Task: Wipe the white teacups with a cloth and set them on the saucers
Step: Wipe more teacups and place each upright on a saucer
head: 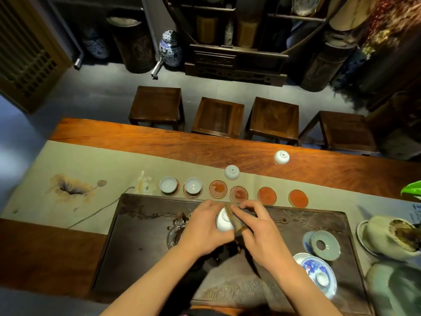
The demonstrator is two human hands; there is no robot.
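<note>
My left hand (202, 226) grips a white teacup (222, 221) tilted on its side above the dark tea tray (141, 242). My right hand (257, 226) presses a folded brown cloth (234, 221) against the cup. Beyond the tray runs a row of round saucers. Two white teacups (168, 184) (193, 185) stand upright on the two left saucers. The other saucers (218, 188) (238, 194) (266, 195) (298, 198) are bare. Two more white cups (232, 172) (281, 157) sit upside down farther back on the table.
A glass pitcher (175, 233) sits on the tray under my left wrist. Blue-and-white lids and dishes (319, 270) and a pale ring-shaped lid (324, 245) lie at the tray's right. A cloth-covered bowl (391, 238) stands at far right. Several wooden stools (218, 116) line the table's far side.
</note>
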